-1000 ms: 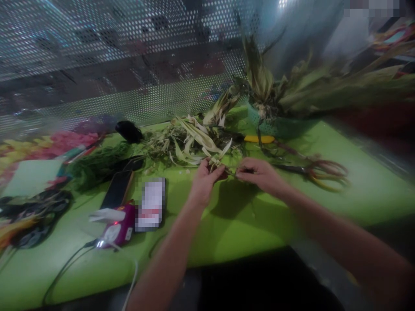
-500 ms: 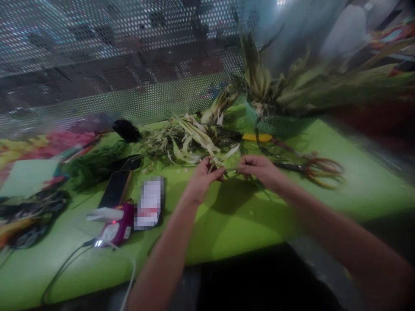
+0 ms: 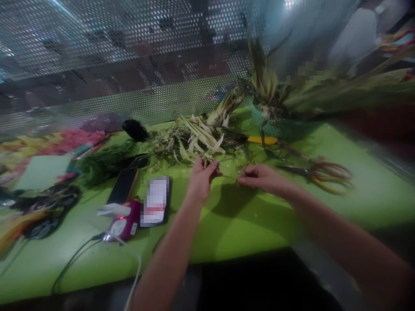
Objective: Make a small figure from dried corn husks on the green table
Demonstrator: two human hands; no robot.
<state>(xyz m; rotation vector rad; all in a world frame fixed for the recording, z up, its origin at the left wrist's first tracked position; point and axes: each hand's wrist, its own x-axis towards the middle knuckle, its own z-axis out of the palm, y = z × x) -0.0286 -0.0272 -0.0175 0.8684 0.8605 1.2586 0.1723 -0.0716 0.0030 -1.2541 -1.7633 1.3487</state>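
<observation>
Pale, dry corn husk strips (image 3: 209,142) fan upward from my left hand (image 3: 201,178), whose thumb and fingers are closed on their lower ends. To its right, my right hand (image 3: 261,178) pinches the end of a thin strand (image 3: 229,176) that stretches across to the left hand. What the strand is made of is too blurred to tell. Both hands are just above the green table (image 3: 227,242). Behind the left hand lies a heap of dried plant stalks (image 3: 165,140). Scissors (image 3: 324,172) with red and yellow handles rest right of my right hand.
Two phones (image 3: 123,185) and a purple power adapter (image 3: 126,226) with cables lie left of my arms. Green netting (image 3: 100,162) and pink and yellow material (image 3: 78,144) are farther left. A green basket (image 3: 272,123) with husks stands behind, near a yellow-handled tool (image 3: 262,140) and perforated screen (image 3: 145,56).
My right hand has drawn away from the left, pulling the strand longer between them. The husk strips in my left hand have tilted. The whole view has shifted slightly.
</observation>
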